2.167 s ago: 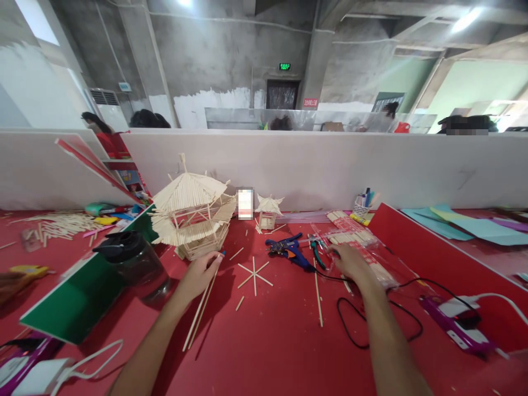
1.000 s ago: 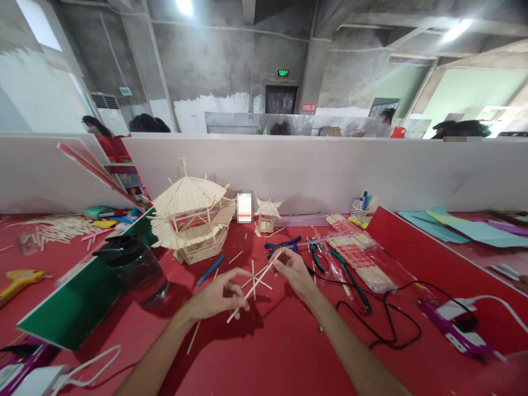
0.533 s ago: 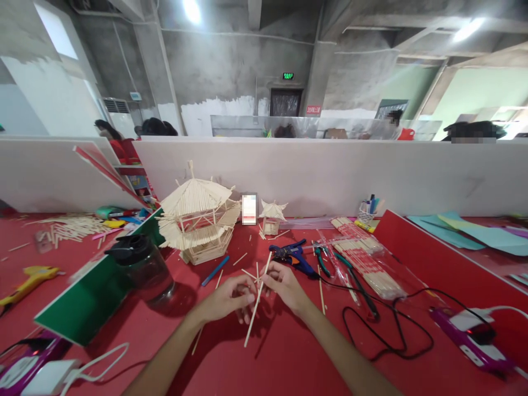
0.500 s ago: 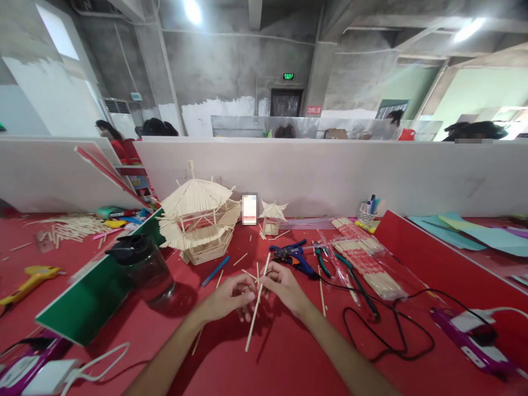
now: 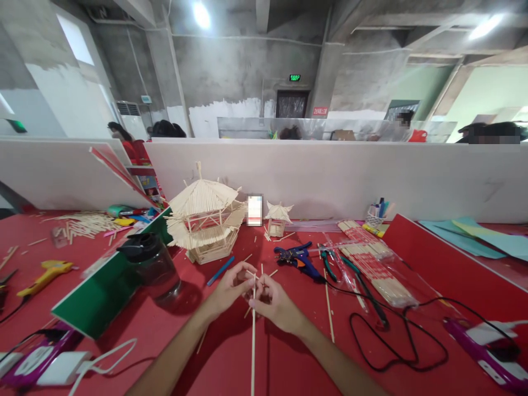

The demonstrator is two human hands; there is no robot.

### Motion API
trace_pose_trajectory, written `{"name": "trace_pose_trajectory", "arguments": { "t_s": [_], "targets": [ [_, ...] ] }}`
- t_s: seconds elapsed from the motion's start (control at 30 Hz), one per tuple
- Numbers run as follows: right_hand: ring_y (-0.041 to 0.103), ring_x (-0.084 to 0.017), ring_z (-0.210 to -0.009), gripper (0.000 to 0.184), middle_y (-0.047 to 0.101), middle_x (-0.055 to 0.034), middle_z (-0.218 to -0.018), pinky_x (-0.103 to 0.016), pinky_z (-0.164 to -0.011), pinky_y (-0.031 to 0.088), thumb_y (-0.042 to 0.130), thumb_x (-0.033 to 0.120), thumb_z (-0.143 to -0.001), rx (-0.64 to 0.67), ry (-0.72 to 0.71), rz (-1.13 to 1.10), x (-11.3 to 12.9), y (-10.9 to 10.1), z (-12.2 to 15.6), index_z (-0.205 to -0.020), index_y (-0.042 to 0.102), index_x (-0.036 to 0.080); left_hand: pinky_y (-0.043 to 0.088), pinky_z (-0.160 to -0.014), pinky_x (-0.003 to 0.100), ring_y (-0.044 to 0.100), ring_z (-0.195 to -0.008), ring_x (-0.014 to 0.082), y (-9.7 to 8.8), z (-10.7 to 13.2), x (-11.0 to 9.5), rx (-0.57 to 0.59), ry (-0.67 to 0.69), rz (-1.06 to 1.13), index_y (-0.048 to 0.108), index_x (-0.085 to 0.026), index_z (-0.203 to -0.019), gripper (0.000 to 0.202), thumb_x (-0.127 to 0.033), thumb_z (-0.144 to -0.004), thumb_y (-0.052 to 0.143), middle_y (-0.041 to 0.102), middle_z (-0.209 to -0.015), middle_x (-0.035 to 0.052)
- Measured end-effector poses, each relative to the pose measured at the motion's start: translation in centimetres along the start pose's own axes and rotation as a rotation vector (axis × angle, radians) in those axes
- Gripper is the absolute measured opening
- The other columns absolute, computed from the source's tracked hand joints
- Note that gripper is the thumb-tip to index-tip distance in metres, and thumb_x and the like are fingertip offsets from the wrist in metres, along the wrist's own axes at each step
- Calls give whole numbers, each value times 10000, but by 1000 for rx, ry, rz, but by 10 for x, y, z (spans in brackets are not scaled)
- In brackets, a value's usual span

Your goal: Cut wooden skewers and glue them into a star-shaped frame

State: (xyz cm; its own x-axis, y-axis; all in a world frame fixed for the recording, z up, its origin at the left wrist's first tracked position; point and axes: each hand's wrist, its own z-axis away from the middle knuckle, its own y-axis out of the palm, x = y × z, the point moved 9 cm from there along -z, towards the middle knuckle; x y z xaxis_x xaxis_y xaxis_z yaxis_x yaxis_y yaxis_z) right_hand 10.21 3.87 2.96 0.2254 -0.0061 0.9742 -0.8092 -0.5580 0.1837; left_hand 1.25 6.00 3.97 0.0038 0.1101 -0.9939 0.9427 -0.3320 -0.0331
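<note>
A long thin wooden stick (image 5: 253,352) points toward me, its far end between my two hands. My right hand (image 5: 275,301) is closed on it, thumb pressed along its side. My left hand (image 5: 234,287) is closed, its fingertips pinching at the stick's far end. Short wooden pieces show around the fingertips; whether they are held or lie behind is hard to tell. A large stick-built pavilion model (image 5: 204,201) stands beyond my left hand, and a small pavilion model (image 5: 279,213) is farther back near the partition.
Blue pliers (image 5: 297,258), green-handled pliers (image 5: 329,264) and bagged sticks (image 5: 377,269) lie right, near a black cable (image 5: 357,346). Left are a dark bottle (image 5: 154,269), a green board (image 5: 99,300) and a yellow glue gun (image 5: 47,275). A white partition (image 5: 330,176) crosses the back.
The stick has swung from a slant to pointing straight at me, with its near end lower in view. My hands have come together at its far end. The view has shifted slightly left.
</note>
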Motion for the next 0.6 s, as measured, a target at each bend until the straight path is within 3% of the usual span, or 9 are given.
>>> {"name": "trace_pose_trajectory", "arguments": {
  "t_s": [0.13,0.27,0.47,0.6],
  "targets": [
    [499,-86,-541,444,503,87,-650,-228,-550,425,752,454,-739,14,7,0,-3,1,1,-752,367,234,447,-578,222,593,-574,117,5,0,-2,-2,-7,45,511,-188,-947,346,-453,-820,693,661,-686,-14],
    [596,-119,-564,469,574,68,-660,-248,-560,447,742,508,-743,27,62,-14,-12,3,2,-773,362,235,435,-552,206,574,-537,99,-5,1,-3,-142,-15,57,529,-189,-912,325,-419,-786,723,605,-634,-56],
    [623,-136,-533,540,656,53,-622,-237,-525,438,771,538,-702,129,122,-98,-21,13,4,-825,332,249,444,-490,193,608,-514,92,-30,5,2,-357,-74,175,538,-204,-1043,419,-416,-741,736,641,-763,-44],
    [643,-140,-568,531,686,35,-647,-241,-544,445,782,500,-712,149,137,-114,-18,19,7,-813,323,252,483,-522,208,630,-549,105,-38,6,3,-429,-84,181,553,-183,-1072,487,-449,-715,750,680,-829,2]
  ]
}}
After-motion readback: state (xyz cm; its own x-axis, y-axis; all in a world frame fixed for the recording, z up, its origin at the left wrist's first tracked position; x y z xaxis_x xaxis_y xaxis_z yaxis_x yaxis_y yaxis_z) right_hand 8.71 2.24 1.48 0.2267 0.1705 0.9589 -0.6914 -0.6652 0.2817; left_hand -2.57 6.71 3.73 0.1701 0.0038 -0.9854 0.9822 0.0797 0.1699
